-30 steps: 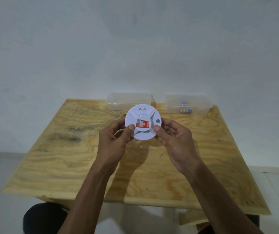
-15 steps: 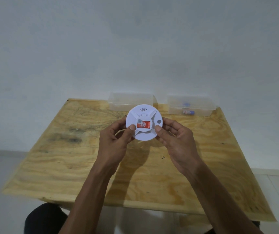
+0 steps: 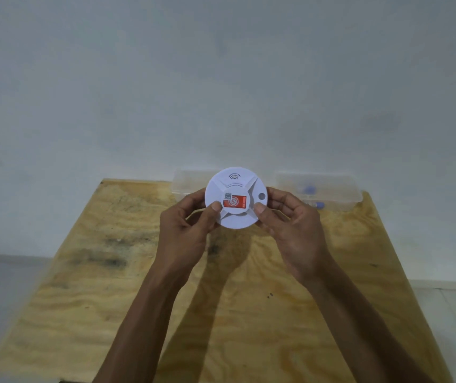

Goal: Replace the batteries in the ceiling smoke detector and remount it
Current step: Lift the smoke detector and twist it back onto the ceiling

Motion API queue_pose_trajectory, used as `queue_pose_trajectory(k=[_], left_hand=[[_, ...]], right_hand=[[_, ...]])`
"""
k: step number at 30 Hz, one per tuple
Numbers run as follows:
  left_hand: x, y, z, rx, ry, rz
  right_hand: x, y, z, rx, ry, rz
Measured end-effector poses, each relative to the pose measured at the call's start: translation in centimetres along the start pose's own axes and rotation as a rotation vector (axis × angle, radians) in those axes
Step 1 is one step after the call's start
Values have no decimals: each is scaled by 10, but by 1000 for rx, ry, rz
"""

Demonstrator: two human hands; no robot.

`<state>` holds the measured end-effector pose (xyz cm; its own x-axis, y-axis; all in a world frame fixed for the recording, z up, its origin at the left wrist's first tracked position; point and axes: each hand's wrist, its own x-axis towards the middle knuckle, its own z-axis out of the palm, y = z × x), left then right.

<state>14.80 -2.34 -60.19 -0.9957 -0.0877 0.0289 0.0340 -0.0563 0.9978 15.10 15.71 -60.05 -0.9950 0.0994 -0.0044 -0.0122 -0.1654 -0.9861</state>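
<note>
Above the far half of the plywood table (image 3: 88, 299), the smoke detector (image 3: 236, 198) is held clear of the surface, round face toward the camera. Left hand (image 3: 186, 233) pinches its left rim, thumb on the face and fingers behind. Right hand (image 3: 294, 230) does likewise on the right rim. Both thumbs sit either side of the red label (image 3: 235, 202).

Progress, judged: the unit is off any ceiling mount and looks closed. No battery compartment is visible from this side. Whether the cells inside are old or new cannot be told. Swap status is therefore undetermined; remounting is certainly not yet done.

Supplies: two clear plastic boxes stand at the table's back edge. The left box (image 3: 190, 183), partly behind the detector, shows no contents. The right box (image 3: 331, 194) holds small blue-ended items (image 3: 308, 189), probably batteries, too blurred to confirm.

Surface: bare plywood with strong grain and dark smudges on the left. It carries nothing but the boxes.

Room: plain pale wall directly behind the table, pale floor to either side. No ceiling or mounting bracket in view.
</note>
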Motion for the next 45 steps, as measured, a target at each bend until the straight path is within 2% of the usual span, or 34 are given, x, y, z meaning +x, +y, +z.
queue_pose_trajectory(k=[6, 13, 23, 35, 45], left_hand=[[8, 53, 4, 15, 13, -38], [1, 160, 10, 8, -5, -63], [0, 316, 26, -35, -32, 146], [31, 447, 41, -47, -59, 455], [79, 532, 65, -139, -12, 573]], right_hand=[[4, -56, 10, -26, 25, 17], [-6, -163, 25, -21, 23, 21], [-15, -320, 41, -81, -17, -165], [8, -444, 62, -6, -34, -485], [53, -529, 80, 22, 52, -660]])
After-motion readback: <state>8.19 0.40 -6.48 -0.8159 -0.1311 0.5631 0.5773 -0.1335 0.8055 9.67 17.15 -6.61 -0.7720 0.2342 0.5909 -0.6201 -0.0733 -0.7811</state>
